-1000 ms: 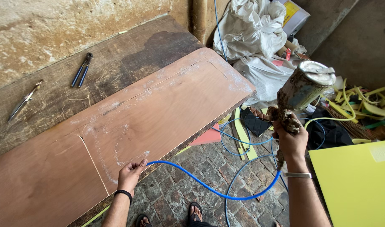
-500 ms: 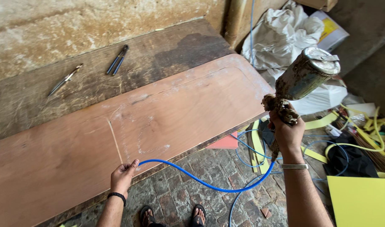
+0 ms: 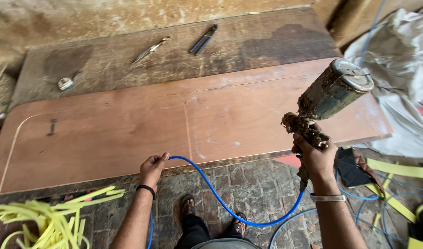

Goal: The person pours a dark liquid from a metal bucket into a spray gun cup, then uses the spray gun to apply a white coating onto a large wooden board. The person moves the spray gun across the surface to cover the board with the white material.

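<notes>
Over plywood panel [image 3: 128,133]: spray gun [image 3: 329,99] gripped upright in closed right hand [image 3: 315,154], blue air hose [image 3: 230,210] pinched aside by left hand [image 3: 152,167], off the board.

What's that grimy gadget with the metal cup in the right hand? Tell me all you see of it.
It is a paint-crusted metal spray gun with a dented cylindrical cup and silvery lid on top, tilted up to the right. The right hand grips its caked handle above the reddish-brown plywood panel. A blue hose runs from below the handle and loops to the left hand.
</notes>
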